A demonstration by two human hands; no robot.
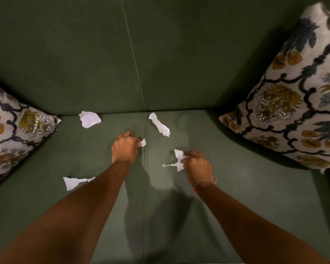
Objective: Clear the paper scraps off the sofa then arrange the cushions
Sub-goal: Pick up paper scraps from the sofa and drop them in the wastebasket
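Observation:
White paper scraps lie on the green sofa seat [236,187]. My left hand [124,149] pinches a small scrap [143,143] near the seat's centre seam. My right hand [197,165] grips a torn, crumpled scrap [178,159] just right of the seam. Three more scraps lie loose: a crumpled one [89,119] at the back left, a long strip [159,124] at the back centre, and a flat piece [73,182] beside my left forearm. One floral cushion [11,128] lies at the left end and another floral cushion [291,96] leans at the right end.
The green backrest [160,54] rises behind the seat, with a seam running down its middle. Open seat fabric lies between the right cushion and my right hand. My shadows fall on the seat in front.

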